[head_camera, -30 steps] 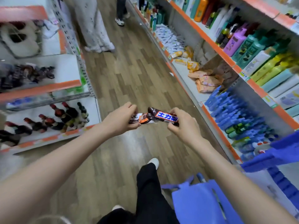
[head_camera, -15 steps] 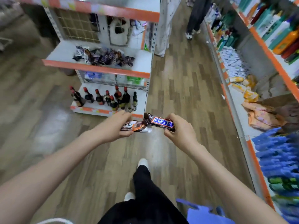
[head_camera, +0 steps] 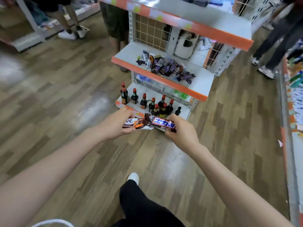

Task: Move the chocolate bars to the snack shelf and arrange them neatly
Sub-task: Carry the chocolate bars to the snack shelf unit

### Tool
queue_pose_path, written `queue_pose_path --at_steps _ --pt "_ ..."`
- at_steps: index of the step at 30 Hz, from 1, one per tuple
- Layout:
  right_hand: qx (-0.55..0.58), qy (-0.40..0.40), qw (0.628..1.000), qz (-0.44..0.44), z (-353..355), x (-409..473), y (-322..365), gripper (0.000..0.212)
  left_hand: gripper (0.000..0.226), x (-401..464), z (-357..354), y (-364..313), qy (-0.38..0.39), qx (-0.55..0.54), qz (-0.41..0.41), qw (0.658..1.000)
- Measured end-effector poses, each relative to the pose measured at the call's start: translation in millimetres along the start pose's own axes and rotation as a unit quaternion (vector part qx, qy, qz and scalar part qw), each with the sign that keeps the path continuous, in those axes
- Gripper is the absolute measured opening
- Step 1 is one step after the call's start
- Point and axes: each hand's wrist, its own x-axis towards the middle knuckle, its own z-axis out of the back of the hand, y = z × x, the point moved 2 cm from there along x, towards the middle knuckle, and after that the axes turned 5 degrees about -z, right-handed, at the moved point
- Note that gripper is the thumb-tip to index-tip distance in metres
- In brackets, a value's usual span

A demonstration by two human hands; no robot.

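Both hands carry chocolate: the left hand [head_camera: 115,124] grips a white bar [head_camera: 133,124], the right hand [head_camera: 179,128] pinches a brown bar [head_camera: 161,123]. Best laid flat beside the pile [head_camera: 165,67] on the snack shelf [head_camera: 157,76] at twelve o'clock. Bottles [head_camera: 147,102] stand below; bystanders' legs [head_camera: 275,43] at two.

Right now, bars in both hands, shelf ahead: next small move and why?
Probably carry both bars forward and up to the middle shelf. The left hand grips a Dove bar, the right hand a Snickers bar, both short of the shelf. A loose heap of chocolate bars already lies there, with bare shelf to its right.
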Motion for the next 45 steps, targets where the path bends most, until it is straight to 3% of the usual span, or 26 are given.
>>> queue_pose_path --at_steps 12,20,30,38,45 --pt "-0.007 -0.032 0.999 -0.011 -18.2 113.2 40.2 0.030 0.033 78.6 64.3 87.6 0.022 0.042 -0.005 0.999" --pt "-0.015 -0.016 0.998 -0.066 -13.8 148.1 41.7 0.033 0.030 124.3 77.0 115.9 0.024 0.047 -0.016 0.998" --pt "0.010 -0.047 0.991 -0.122 -16.2 221.5 59.4 0.030 0.032 217.2 113.2 171.8 0.078 0.018 -0.081 0.994" --pt "0.021 -0.093 0.978 -0.184 -16.2 298.1 90.2 0.029 0.037 303.1 177.6 228.2 0.083 0.077 -0.146 0.983" --pt "0.018 -0.126 0.967 -0.220 -13.9 331.8 103.6 0.030 0.034 348.1 192.0 246.6 0.080 0.072 -0.196 0.975"
